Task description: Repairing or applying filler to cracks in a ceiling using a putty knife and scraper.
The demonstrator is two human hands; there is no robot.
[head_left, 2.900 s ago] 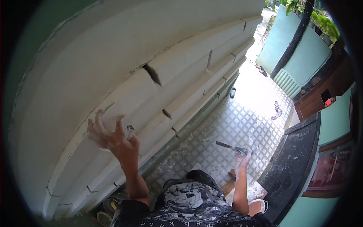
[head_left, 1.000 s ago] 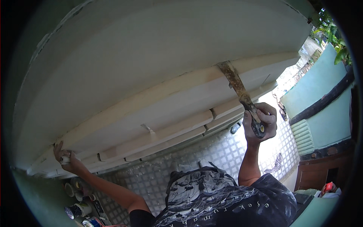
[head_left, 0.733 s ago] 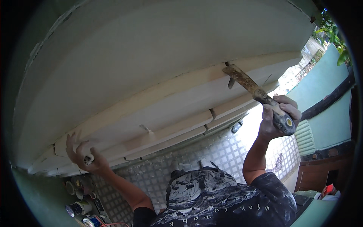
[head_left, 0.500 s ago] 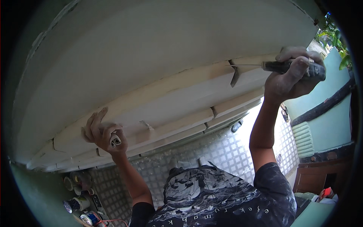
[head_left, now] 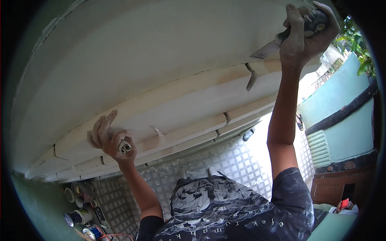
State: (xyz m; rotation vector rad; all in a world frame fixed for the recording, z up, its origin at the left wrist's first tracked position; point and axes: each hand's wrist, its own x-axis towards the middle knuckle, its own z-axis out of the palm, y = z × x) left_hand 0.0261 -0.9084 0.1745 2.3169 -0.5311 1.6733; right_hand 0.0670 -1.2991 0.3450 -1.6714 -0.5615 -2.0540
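My right hand (head_left: pixel 301 38), dusty and raised at upper right, wraps around the dark handle of a knife (head_left: pixel 267 50). Its flat metal blade points left, with a slanted tip close to the pale wall surface, just above a dark gap (head_left: pixel 250 78) in the stepped moulding (head_left: pixel 189 92). Lower on the left, my left hand (head_left: pixel 108 138) rests against the moulding with some fingers stretched up along it. Between its thumb and palm sits a pale rolled piece (head_left: pixel 125 148) with a hollow end; most of it is hidden.
Paint cans and tubs (head_left: pixel 78 217) stand at lower left beside an orange cord (head_left: pixel 116 234). A patterned tile floor (head_left: pixel 161 180) lies far below. Right of me are a pale green wall (head_left: pixel 337 96), a dark beam (head_left: pixel 345 110) and a brown wooden cabinet (head_left: pixel 327 188).
My right hand has moved up with the knife and turned it, so the blade's flat face shows and its tip has left the gap. The left hand has stayed nearly still.
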